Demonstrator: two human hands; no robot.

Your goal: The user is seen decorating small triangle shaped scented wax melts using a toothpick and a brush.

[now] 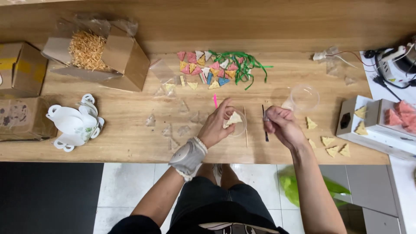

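Left hand (216, 125) closed in a fingertip grip on a pale triangular piece (235, 118), over a small clear cup (239, 125) on the bench (130, 130), seemingly for steadiness; right hand (279, 125) pinched shut around a thin dark tool (264, 123), tip down near the cup; coloured triangles (203, 67) and green ribbon (245, 65) well beyond.

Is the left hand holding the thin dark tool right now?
No, the thin dark tool is gripped in the right hand; the left hand pinches a pale triangular piece.
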